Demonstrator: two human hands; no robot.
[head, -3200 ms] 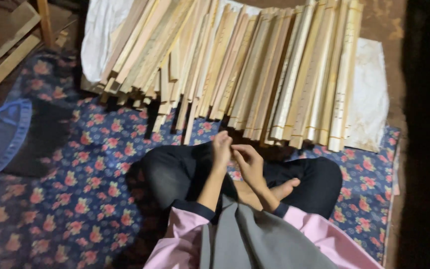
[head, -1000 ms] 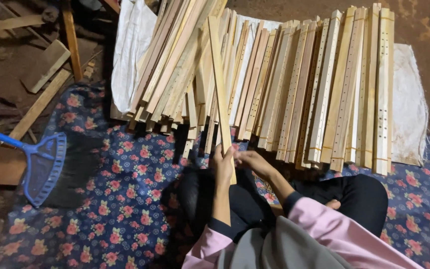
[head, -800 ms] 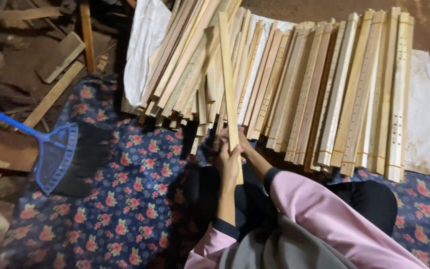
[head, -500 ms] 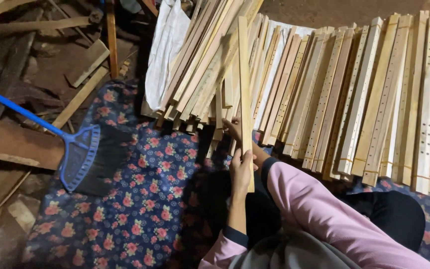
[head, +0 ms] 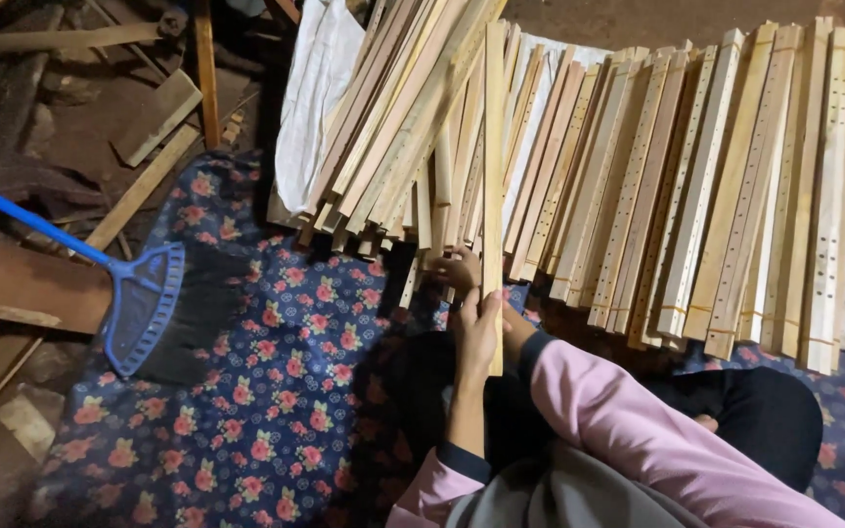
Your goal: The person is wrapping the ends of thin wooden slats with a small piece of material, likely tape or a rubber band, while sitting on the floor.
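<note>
I sit cross-legged on a floral mat (head: pixel 276 391) facing stacks of wooden slats. My left hand (head: pixel 476 337) grips the lower end of one long pale wooden slat (head: pixel 494 147), which stands nearly upright in front of the stacks. My right hand (head: pixel 457 272), in a pink sleeve, reaches across under that slat and curls around it a little higher, at the near ends of a loose slat pile (head: pixel 403 156). To the right, bundled slats with rows of small holes (head: pixel 716 186) lie side by side.
A blue broom with black bristles (head: pixel 149 303) lies on the mat's left edge. Scrap planks and offcuts (head: pixel 149 117) litter the dirt floor at left. White sacking (head: pixel 315 88) lies under the slat stacks.
The view has shifted left and closer. The slat has been raised more upright, and my right hand has slid forward along it toward the pile.
</note>
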